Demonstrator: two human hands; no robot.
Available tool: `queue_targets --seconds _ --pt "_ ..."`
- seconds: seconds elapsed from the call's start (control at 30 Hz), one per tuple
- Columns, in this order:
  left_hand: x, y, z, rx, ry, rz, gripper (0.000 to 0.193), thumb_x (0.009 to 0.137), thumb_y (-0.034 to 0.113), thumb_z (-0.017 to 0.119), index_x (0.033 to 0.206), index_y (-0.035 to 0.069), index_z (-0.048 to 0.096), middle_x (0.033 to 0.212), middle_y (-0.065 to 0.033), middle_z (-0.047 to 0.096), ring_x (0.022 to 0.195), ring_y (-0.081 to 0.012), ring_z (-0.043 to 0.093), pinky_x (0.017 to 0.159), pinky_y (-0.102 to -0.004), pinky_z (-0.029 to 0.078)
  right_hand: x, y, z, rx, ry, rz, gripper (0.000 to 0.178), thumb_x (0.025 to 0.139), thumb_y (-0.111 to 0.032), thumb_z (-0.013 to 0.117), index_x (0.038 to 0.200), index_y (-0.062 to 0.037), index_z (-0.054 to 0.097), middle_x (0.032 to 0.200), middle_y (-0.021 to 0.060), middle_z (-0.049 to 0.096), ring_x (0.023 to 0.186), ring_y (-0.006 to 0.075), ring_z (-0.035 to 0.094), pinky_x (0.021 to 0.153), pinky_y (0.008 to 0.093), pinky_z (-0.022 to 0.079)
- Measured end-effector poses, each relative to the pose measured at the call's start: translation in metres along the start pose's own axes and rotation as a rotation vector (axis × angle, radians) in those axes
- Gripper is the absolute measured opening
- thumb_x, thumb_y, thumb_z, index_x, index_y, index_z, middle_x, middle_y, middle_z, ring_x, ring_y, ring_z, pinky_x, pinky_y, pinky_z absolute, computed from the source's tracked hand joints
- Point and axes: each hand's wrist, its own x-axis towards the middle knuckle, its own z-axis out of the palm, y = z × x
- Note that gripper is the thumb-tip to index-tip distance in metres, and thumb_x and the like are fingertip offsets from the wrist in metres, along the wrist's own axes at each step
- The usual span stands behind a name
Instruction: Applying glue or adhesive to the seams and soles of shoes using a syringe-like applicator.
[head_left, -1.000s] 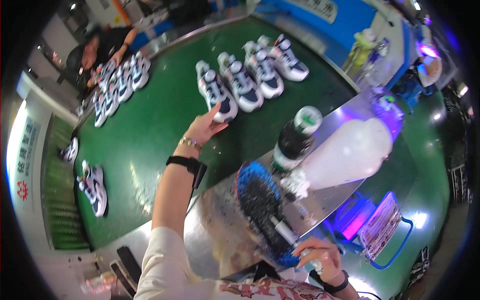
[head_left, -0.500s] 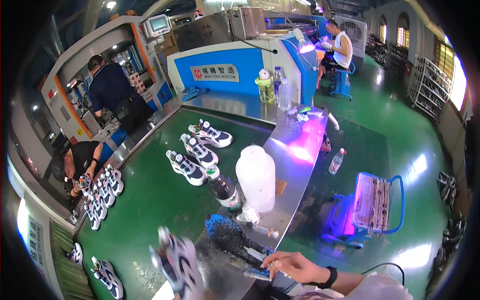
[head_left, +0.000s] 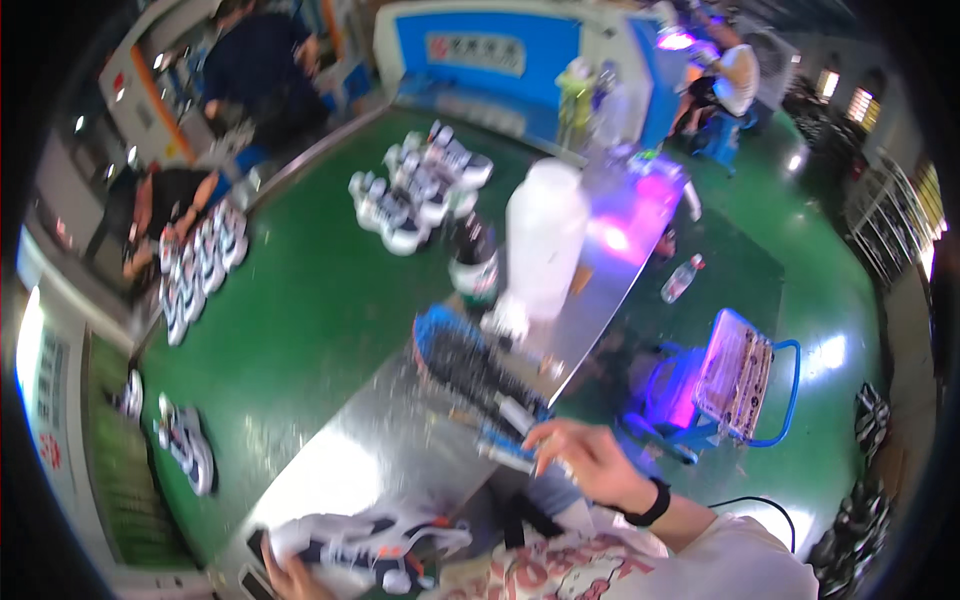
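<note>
Low at the front, my left hand (head_left: 288, 580) grips one end of a white, navy and orange sneaker (head_left: 370, 545). The shoe lies sideways close to my body, over the steel table edge, and is blurred. My right hand (head_left: 590, 462) is closed in a pinch over the table's right edge; a small pale thing shows at its fingers, too blurred to name. Beside those fingers lies a white syringe-like tube (head_left: 518, 414) on a blue cloth (head_left: 436, 328) covered with black residue.
Beyond the cloth stand a white plastic bottle (head_left: 545, 240) and a dark bottle (head_left: 473, 262). Several sneakers (head_left: 425, 190) sit on the green belt (head_left: 310, 300), one sneaker (head_left: 186, 445) at left. A blue-framed chair (head_left: 740, 375) stands right. People work at far left and far right.
The sneaker has swung from upright to lying sideways and come nearer to me, and my left hand has come into view. My head view has tilted down. My right hand remains pinched beside the cloth.
</note>
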Motion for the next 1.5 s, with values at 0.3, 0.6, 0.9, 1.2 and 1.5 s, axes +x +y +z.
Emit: queue_targets --seconds 0.3,0.6,0.9,1.2,1.5 --pt "0.082 0.037 0.148 -0.273 -0.49 0.321 0.04 0.079 0.015 0.064 0.111 -0.003 0.051 0.103 -0.01 0.059 0.092 -0.0145 0.056 0.083 -0.0265 0.044 0.007 -0.044 0.019 -0.055 -0.035 -0.209 0.063 0.096 -0.039 0.022 0.068 0.0007 0.063 0.092 0.0178 0.06 0.073 0.0219 0.055 0.07 0.0321 0.041" --pt "0.086 0.028 0.134 -0.297 -0.552 0.374 0.043 0.076 0.015 0.068 0.111 -0.005 0.052 0.105 -0.0124 0.06 0.091 -0.0154 0.058 0.079 -0.0263 0.047 0.035 -0.046 0.041 0.334 -0.475 -0.382 0.074 0.092 -0.057 0.019 0.051 -0.0117 0.06 0.084 0.0031 0.048 0.073 0.0213 0.042 0.057 0.0294 0.042" --pt "0.088 0.031 0.14 -0.121 -0.632 0.397 0.066 0.081 0.047 0.06 0.114 -0.008 0.047 0.112 -0.0166 0.056 0.099 -0.0185 0.055 0.086 -0.0286 0.042 0.041 -0.047 0.04 0.33 -0.429 -0.242 0.075 0.091 -0.058 0.014 0.046 -0.0138 0.055 0.079 0.0015 0.05 0.076 0.0213 0.042 0.055 0.0273 0.046" --pt "0.092 0.014 0.13 0.054 -0.427 0.378 0.081 0.078 0.067 0.049 0.113 -0.006 0.048 0.112 -0.0156 0.055 0.099 -0.0188 0.055 0.086 -0.0295 0.043 0.036 -0.028 0.045 0.412 -0.372 -0.235 0.072 0.094 -0.051 0.012 0.044 -0.0128 0.046 0.079 0.0019 0.053 0.076 0.0207 0.042 0.054 0.0276 0.047" --pt "0.112 -0.015 0.128 0.199 -0.136 0.418 0.08 0.086 0.068 0.025 0.116 -0.003 0.048 0.116 -0.014 0.054 0.105 -0.0212 0.053 0.092 -0.0314 0.039 0.05 0.017 0.061 0.464 -0.345 -0.297 0.066 0.097 -0.036 0.012 0.048 -0.013 0.048 0.078 0.0041 0.054 0.064 0.0216 0.046 0.063 0.03 0.04"
